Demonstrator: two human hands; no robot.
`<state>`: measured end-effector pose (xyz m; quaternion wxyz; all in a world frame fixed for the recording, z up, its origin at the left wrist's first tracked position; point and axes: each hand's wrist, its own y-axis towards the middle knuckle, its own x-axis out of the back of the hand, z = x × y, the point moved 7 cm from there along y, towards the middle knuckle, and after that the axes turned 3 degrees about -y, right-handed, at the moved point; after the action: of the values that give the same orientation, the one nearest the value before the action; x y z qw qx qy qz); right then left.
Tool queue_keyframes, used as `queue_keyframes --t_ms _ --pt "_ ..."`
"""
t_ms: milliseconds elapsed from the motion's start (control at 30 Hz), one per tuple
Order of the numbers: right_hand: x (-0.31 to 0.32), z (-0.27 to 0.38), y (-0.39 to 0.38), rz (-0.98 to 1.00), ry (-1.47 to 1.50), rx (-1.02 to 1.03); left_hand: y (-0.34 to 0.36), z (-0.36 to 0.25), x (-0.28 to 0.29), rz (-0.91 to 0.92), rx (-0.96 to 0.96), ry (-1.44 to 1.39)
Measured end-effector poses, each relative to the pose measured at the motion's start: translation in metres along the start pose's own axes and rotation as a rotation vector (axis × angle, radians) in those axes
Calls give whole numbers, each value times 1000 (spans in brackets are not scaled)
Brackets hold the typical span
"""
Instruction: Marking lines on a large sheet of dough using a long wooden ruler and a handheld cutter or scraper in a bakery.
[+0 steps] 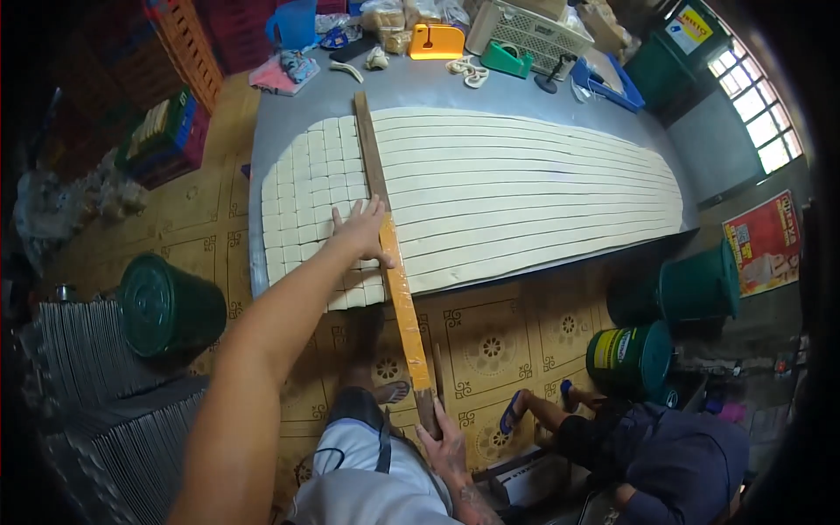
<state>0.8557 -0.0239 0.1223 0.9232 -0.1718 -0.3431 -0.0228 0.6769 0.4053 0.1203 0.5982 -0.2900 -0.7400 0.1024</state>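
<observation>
A wide sheet of pale dough (525, 179) covers much of the metal table (302, 103). Right of a long wooden stick (404, 306) it is cut into lengthwise strips; on the left lie small dough squares (306, 179). The stick, wrapped partly in orange tape, crosses the dough and sticks out past the near edge. My left hand (359, 233) rests with spread fingers against the stick and the squares. Around the stick's near end my right hand (449, 444) is closed. A thin dark strip, perhaps a blade, rises beside that hand; its lower part is hidden.
An orange tape dispenser (437, 41), a green dispenser (507, 59), a crate (525, 35) and a blue tray (607, 80) line the far edge. Green buckets (171, 304) stand on both sides. At lower right a person (656, 455) crouches near my right arm. Stacked trays (96, 350) are left.
</observation>
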Motion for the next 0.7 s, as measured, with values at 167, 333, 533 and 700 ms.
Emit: queue_keyframes --t_ms 167,333,533,700 --pt "6 8 -22 30 -47 -4 -14 2 -10 -24 -23 -72" --pt "3 17 -33 10 -83 37 -33 3 -18 -7 -31 -92" --pt "-2 13 -17 30 10 -26 -14 6 -1 -27 -60 18" --pt "-12 1 -17 12 -1 -17 -9 5 -5 -32 -56 67"
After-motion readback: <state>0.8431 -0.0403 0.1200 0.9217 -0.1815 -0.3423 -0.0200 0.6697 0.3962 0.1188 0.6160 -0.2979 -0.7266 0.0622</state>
